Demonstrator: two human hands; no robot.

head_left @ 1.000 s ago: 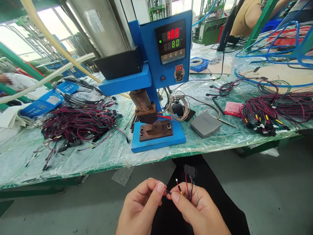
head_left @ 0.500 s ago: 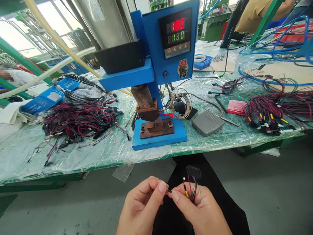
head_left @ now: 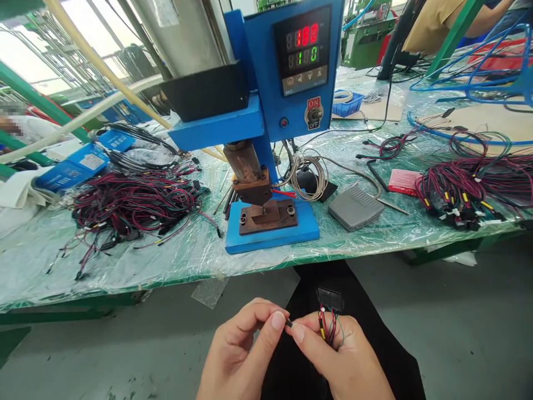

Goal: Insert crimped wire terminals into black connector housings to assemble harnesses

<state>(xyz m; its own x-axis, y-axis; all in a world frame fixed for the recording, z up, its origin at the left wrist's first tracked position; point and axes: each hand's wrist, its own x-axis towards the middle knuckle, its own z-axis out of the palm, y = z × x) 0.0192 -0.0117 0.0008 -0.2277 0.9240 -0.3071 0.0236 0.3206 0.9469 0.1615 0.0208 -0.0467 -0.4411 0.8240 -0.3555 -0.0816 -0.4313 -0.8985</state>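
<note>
Our left hand [head_left: 239, 355] and right hand [head_left: 337, 364] pinch a small black terminal [head_left: 288, 323] between closed fingers [head_left: 278, 320], a wire harness [head_left: 332, 328] just beside them.

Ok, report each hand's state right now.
Left hand: closed, pinching a small black wire end.
Right hand: closed, pinching that end too; thin red-and-green wires rest against it.

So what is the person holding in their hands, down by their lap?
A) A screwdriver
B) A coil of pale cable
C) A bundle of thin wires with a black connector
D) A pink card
C. The right hand holds thin red and green wires that run up to a black connector, while the left hand pinches a small black piece between its fingertips.
</note>
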